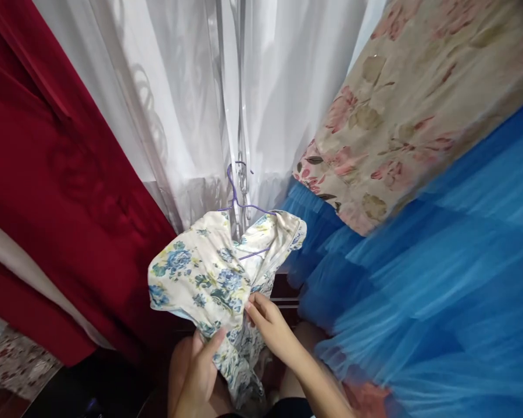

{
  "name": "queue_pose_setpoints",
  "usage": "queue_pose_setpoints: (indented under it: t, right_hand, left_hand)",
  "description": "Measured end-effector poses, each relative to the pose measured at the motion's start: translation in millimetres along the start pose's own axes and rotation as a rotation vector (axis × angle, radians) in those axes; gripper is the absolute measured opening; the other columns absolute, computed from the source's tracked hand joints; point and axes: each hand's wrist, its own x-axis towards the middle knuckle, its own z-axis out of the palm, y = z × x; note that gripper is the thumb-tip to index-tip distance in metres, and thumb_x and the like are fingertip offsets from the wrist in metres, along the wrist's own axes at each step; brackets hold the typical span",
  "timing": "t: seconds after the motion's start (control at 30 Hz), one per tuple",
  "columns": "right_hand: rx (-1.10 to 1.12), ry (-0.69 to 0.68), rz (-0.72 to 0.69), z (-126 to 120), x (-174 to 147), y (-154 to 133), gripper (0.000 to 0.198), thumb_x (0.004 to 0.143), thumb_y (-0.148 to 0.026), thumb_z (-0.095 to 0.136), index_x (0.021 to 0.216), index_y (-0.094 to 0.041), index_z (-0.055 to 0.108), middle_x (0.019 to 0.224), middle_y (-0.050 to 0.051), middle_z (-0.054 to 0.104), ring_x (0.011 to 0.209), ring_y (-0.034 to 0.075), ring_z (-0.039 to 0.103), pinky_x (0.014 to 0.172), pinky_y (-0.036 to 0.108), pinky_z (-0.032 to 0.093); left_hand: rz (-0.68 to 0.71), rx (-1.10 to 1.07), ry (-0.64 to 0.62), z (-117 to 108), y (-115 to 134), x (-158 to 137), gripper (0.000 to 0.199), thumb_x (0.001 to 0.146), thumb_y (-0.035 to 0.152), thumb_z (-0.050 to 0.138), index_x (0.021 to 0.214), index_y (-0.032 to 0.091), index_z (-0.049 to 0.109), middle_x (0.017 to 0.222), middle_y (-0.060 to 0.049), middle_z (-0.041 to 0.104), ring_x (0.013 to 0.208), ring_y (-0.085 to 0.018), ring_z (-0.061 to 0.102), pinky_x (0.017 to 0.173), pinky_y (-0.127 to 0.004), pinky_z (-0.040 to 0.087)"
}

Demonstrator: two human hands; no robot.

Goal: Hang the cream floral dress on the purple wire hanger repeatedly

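A white dress with blue flowers and green leaves (213, 267) hangs in front of me on a purple hanger (234, 200). The hanger's hook is up against white straps that run down the curtain. My left hand (203, 360) pinches the dress at its waist, with the thumb on the front of the cloth. My right hand (265, 319) grips the edge of the wrap neckline between thumb and fingers. Part of the hanger's lower bar shows through the open neck. The lower end of the dress falls between my legs, bunched and partly hidden by my arms.
White curtains (178, 87) hang behind the dress. On the left is a dark red drape (78, 174). To the right hang a beige cloth with pink flowers (387, 128) and a blue layered tulle skirt (440, 290). A dark surface (96, 386) lies at the lower left.
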Motion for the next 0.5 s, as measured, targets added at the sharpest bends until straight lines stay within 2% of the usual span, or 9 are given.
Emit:
queue_pose_setpoints:
  t: [0.07, 0.13, 0.2, 0.3, 0.37, 0.47, 0.5]
  right_hand:
    - [0.048, 0.014, 0.01, 10.3, 6.5, 5.3, 0.036, 0.092, -0.051, 0.054, 0.075, -0.021, 0.05, 0.064, -0.003, 0.048, 0.059, 0.014, 0.046, 0.057, 0.027, 0.036]
    - [0.09, 0.043, 0.035, 14.6, 8.1, 6.3, 0.034, 0.09, -0.051, 0.057, 0.077, -0.021, 0.05, 0.064, -0.003, 0.051, 0.057, 0.014, 0.046, 0.054, 0.026, 0.035]
    - [0.119, 0.051, 0.064, 13.6, 6.0, 3.1, 0.033, 0.088, -0.051, 0.058, 0.077, -0.021, 0.05, 0.064, -0.002, 0.054, 0.054, 0.013, 0.045, 0.053, 0.026, 0.035]
    - [0.145, 0.038, 0.099, 6.6, 0.1, -2.0, 0.037, 0.088, -0.053, 0.055, 0.071, -0.021, 0.047, 0.054, -0.004, 0.05, 0.047, 0.011, 0.04, 0.05, 0.026, 0.031]
    - [0.132, 0.052, 0.102, 1.1, -3.5, -1.2, 0.04, 0.088, -0.052, 0.055, 0.066, -0.022, 0.044, 0.049, -0.006, 0.046, 0.044, 0.01, 0.038, 0.049, 0.025, 0.03]
    - [0.111, 0.052, 0.126, -3.6, -8.0, 6.0, 0.041, 0.086, -0.052, 0.058, 0.063, -0.022, 0.044, 0.045, -0.007, 0.044, 0.042, 0.01, 0.036, 0.047, 0.024, 0.026]
    - [0.112, 0.039, 0.139, -3.3, -9.7, 8.5, 0.042, 0.086, -0.053, 0.059, 0.062, -0.021, 0.045, 0.044, -0.007, 0.044, 0.041, 0.009, 0.035, 0.046, 0.024, 0.025]
  left_hand:
    - [-0.029, 0.001, 0.064, 0.2, -1.2, -5.5, 0.037, 0.069, 0.053, 0.075, 0.103, 0.04, 0.073, 0.108, -0.006, 0.074, 0.122, -0.035, 0.059, 0.096, -0.044, 0.052]
    - [-0.051, -0.061, 0.072, 4.0, 1.2, -7.5, 0.048, 0.067, 0.049, 0.077, 0.112, 0.034, 0.07, 0.11, -0.009, 0.073, 0.122, -0.037, 0.059, 0.1, -0.046, 0.051]
    - [-0.088, -0.152, 0.048, 9.1, 3.8, -6.6, 0.059, 0.065, 0.044, 0.078, 0.12, 0.027, 0.066, 0.114, -0.012, 0.071, 0.121, -0.037, 0.06, 0.101, -0.049, 0.05]
    - [-0.094, -0.23, 0.076, 12.2, 4.6, 1.0, 0.061, 0.067, 0.038, 0.077, 0.123, 0.025, 0.059, 0.119, -0.014, 0.068, 0.123, -0.036, 0.059, 0.102, -0.049, 0.048]
    - [0.022, -0.215, 0.204, 8.9, 4.6, 9.7, 0.059, 0.071, 0.038, 0.074, 0.125, 0.027, 0.053, 0.125, -0.013, 0.065, 0.126, -0.035, 0.056, 0.105, -0.049, 0.046]
    - [0.397, -0.074, 0.549, 2.3, 3.6, 19.7, 0.06, 0.072, 0.037, 0.075, 0.124, 0.027, 0.047, 0.134, -0.014, 0.054, 0.131, -0.034, 0.049, 0.109, -0.052, 0.041]
    - [0.518, 0.008, 0.607, 2.5, 1.9, 20.2, 0.057, 0.072, 0.037, 0.075, 0.121, 0.026, 0.047, 0.134, -0.014, 0.052, 0.131, -0.034, 0.049, 0.109, -0.052, 0.04]
